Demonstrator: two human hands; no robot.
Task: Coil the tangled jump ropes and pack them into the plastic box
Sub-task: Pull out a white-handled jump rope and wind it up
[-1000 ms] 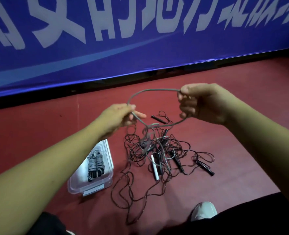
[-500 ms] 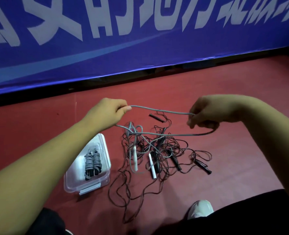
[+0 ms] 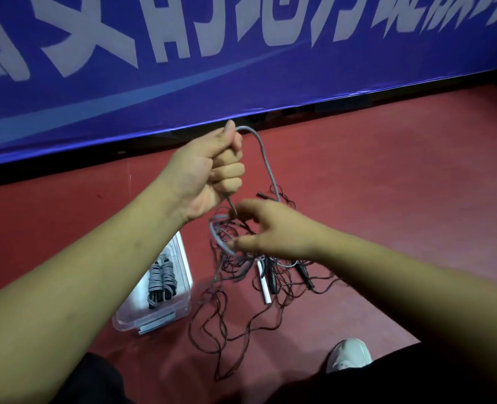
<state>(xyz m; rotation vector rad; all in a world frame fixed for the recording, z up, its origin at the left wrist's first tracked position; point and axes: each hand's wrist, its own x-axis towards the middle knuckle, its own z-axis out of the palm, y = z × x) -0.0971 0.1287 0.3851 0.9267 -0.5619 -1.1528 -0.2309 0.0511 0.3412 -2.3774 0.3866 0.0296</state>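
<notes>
The left hand (image 3: 209, 176) is raised in a fist with its thumb pointing up, the forearm slanting up from the lower left corner and passing over the near left end of the plastic box (image 3: 185, 266). Its curled fingers (image 3: 226, 170) grip the grey jump rope (image 3: 266, 161), which leaves the top of the fist beside the thumb, arches over and drops towards the floor on the far right of the box. A second stretch of the same rope comes out of the bottom of the fist.

The right hand (image 3: 276, 228) sits lower, right of the box's far end, its forearm coming in from the right edge. Its fingers reach forward towards the left wrist and its thumb (image 3: 241, 243) is held apart below them, with loops of grey rope at the fingertips. The hand is blurred, so I cannot tell whether it pinches the rope or only touches it.

Under the hands, just right of the box, a tangle of thin dark jump ropes (image 3: 241, 310) is strewn on the red floor (image 3: 387, 185), with a white handle (image 3: 263, 282) and black handles (image 3: 304, 274) lying in it. Inside the clear, open box lies a coiled grey rope (image 3: 161, 279). A white shoe (image 3: 349, 355) is on the floor, nearer the camera and right of the box. Beyond the box, a blue banner (image 3: 241, 68) with white characters runs along the back
</notes>
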